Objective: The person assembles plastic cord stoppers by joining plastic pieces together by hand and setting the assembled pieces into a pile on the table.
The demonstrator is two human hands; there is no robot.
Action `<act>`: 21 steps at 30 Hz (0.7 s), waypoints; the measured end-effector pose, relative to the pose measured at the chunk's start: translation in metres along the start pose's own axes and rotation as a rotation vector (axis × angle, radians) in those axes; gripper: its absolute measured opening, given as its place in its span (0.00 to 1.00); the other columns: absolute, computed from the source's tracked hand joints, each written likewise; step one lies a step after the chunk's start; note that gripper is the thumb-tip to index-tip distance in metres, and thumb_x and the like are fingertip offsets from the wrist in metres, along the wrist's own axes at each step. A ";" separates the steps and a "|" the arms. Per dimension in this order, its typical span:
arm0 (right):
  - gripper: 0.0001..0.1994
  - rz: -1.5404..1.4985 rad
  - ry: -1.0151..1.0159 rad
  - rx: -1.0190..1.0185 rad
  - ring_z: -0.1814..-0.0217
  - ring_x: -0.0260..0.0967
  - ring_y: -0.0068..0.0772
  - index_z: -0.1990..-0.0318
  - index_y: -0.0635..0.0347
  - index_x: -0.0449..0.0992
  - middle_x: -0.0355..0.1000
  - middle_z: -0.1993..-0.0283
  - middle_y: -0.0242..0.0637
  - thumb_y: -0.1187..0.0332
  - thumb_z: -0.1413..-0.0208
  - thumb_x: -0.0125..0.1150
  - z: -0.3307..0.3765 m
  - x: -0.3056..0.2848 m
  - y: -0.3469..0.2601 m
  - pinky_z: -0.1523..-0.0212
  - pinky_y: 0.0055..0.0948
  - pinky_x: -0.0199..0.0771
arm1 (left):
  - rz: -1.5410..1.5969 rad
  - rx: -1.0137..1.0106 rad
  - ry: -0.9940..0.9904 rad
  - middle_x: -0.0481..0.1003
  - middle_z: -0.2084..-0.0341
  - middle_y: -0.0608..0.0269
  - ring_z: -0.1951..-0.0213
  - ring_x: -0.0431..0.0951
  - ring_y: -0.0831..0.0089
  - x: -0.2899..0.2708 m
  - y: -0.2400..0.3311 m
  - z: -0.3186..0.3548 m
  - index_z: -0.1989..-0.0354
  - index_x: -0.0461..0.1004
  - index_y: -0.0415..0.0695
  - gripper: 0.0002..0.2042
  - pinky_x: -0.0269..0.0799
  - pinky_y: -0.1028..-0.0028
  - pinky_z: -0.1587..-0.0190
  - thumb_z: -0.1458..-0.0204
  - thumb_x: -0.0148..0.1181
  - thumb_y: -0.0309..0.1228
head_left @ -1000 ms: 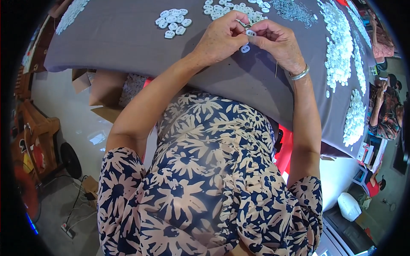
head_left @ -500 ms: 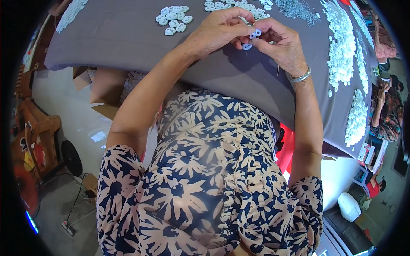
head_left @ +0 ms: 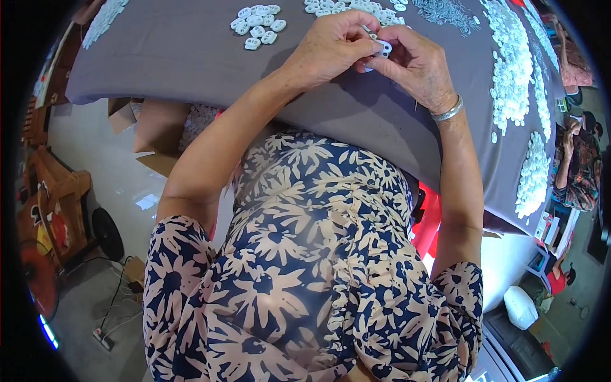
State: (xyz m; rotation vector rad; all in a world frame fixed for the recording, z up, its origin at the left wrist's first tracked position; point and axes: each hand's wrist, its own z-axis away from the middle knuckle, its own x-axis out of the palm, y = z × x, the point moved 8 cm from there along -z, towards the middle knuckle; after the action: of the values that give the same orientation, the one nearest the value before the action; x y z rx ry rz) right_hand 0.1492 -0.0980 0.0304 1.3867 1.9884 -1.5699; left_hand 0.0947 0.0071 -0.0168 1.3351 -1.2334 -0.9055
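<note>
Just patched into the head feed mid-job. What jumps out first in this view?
Both hands meet at the top centre over the grey table: the left hand and right hand pinch a small white piece between their fingertips. Heaps of similar white pieces run down the table's right side, with a smaller cluster at upper left. A silver bracelet circles the right wrist.

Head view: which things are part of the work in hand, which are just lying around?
In use:
- left hand and right hand, pinching a small white piece between them
- white pieces in a small pile
- grey table cover

Lying about:
- cardboard boxes under the table
- fan on the floor
- white bag at lower right
</note>
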 end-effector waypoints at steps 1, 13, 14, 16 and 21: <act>0.14 0.073 0.003 -0.041 0.73 0.70 0.21 0.59 0.60 0.74 0.73 0.69 0.31 0.67 0.52 0.70 -0.001 0.000 -0.007 0.71 0.22 0.72 | 0.020 -0.031 -0.029 0.73 0.76 0.67 0.74 0.72 0.82 0.001 0.000 0.000 0.57 0.73 0.37 0.08 0.69 0.81 0.72 0.45 0.56 0.23; 0.13 0.374 -0.097 -0.158 0.67 0.74 0.49 0.62 0.59 0.68 0.74 0.70 0.44 0.60 0.43 0.60 0.007 0.016 -0.007 0.68 0.40 0.75 | -0.013 0.015 -0.115 0.70 0.73 0.70 0.73 0.68 0.84 0.009 0.013 0.002 0.52 0.70 0.36 0.12 0.65 0.83 0.69 0.44 0.53 0.21; 0.14 0.356 -0.080 -0.168 0.67 0.74 0.50 0.63 0.59 0.67 0.73 0.71 0.44 0.56 0.42 0.57 0.007 0.015 -0.007 0.68 0.43 0.75 | 0.002 0.018 -0.113 0.69 0.73 0.71 0.72 0.68 0.84 0.010 0.014 0.003 0.51 0.71 0.36 0.12 0.65 0.83 0.69 0.44 0.53 0.21; 0.15 0.372 -0.072 -0.167 0.68 0.74 0.50 0.63 0.59 0.67 0.73 0.72 0.45 0.56 0.42 0.57 0.006 0.016 -0.007 0.69 0.43 0.75 | 0.027 0.004 -0.094 0.69 0.73 0.71 0.72 0.68 0.84 0.010 0.013 0.002 0.52 0.71 0.36 0.12 0.65 0.84 0.69 0.44 0.53 0.21; 0.15 0.388 -0.046 -0.168 0.70 0.74 0.51 0.63 0.59 0.67 0.72 0.74 0.45 0.56 0.42 0.57 0.007 0.014 -0.006 0.70 0.43 0.75 | 0.063 -0.029 -0.061 0.69 0.71 0.72 0.71 0.68 0.84 0.013 0.016 0.005 0.52 0.72 0.35 0.12 0.65 0.84 0.68 0.44 0.53 0.21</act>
State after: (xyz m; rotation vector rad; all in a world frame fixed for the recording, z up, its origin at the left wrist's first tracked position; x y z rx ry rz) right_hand 0.1348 -0.0971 0.0217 1.5372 1.6553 -1.2225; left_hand 0.0893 -0.0052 -0.0007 1.2475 -1.2975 -0.9218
